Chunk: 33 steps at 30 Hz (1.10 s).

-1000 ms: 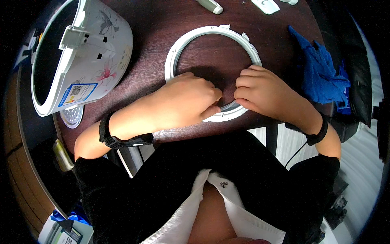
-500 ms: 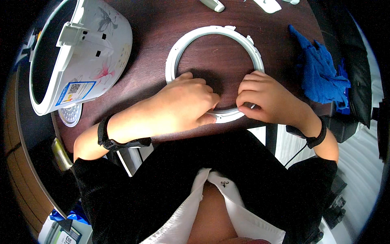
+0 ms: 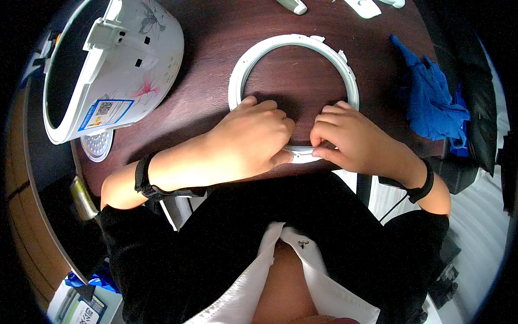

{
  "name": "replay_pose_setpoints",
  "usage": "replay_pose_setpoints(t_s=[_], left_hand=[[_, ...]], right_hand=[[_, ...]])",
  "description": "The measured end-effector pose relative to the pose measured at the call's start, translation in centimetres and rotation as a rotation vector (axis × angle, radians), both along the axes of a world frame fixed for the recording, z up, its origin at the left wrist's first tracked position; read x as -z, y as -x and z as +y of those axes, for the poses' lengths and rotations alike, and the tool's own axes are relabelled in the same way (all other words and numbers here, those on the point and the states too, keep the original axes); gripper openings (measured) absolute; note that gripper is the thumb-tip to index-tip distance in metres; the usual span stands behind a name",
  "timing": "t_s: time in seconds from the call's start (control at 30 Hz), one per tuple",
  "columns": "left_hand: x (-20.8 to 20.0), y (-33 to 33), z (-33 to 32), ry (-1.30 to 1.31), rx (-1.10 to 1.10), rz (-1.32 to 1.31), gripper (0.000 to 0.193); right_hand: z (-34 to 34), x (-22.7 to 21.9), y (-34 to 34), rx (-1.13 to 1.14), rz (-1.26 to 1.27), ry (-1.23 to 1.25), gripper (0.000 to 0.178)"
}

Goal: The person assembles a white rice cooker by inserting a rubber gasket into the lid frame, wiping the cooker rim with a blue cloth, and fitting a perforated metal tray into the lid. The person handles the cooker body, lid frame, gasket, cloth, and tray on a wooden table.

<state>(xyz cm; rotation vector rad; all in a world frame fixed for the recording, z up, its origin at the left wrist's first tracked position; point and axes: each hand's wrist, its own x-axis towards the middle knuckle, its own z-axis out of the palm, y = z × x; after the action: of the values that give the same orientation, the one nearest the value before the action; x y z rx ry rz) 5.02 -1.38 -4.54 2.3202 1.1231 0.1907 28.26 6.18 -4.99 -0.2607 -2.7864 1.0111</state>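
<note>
A white plastic ring (image 3: 237,72) with small tabs on its far right rim lies at the near side of the dark table. My left hand (image 3: 256,131) is closed over the ring's near left part, thumb at the near rim and fingers curled inside. My right hand (image 3: 348,132) grips the near right part, its thumb and fingers pinching the rim. Between the two thumbs a short piece of the rim shows. The parts of the ring under both palms are hidden.
At the left, a white rice cooker housing (image 3: 145,81) with a flower print lies on its side. A perforated round metal plate (image 3: 98,146) sits beneath it. A blue cloth (image 3: 434,100) lies at the right edge. White plastic parts (image 3: 362,7) rest at the table's far side.
My right thumb has moved left along the near rim, nearer to my left thumb. The whole view has shifted slightly, with the ring and housing a little further right.
</note>
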Motion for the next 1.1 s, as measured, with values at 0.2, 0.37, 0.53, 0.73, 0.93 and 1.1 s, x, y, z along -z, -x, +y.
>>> replay_pose_setpoints(t_s=[0.2,0.37,0.53,0.73,0.93,1.1], left_hand=[[0.1,0.7,0.6,0.074,0.040,-0.041,0.030],[0.1,0.8,0.3,0.087,0.020,0.012,0.032],[0.0,0.9,0.4,0.078,0.038,-0.032,0.027],[1.0,0.2,0.3,0.077,-0.028,-0.140,0.021],[2.1,-0.2,-0.1,0.005,-0.047,-0.239,0.020],[1.1,-1.1,-1.0,-0.119,-0.038,-0.065,0.016]], right_hand=[[-0.5,-0.1,0.8,0.016,-0.201,0.043,0.013],[-1.1,1.0,0.5,0.088,-0.038,-0.027,0.012],[-1.8,1.5,0.5,0.180,-0.043,-0.104,0.012],[-2.2,2.1,0.7,0.229,-0.004,-0.096,0.012],[-2.4,2.2,0.5,0.214,0.009,-0.111,0.015],[-2.9,1.7,0.5,0.199,0.007,-0.094,0.015]])
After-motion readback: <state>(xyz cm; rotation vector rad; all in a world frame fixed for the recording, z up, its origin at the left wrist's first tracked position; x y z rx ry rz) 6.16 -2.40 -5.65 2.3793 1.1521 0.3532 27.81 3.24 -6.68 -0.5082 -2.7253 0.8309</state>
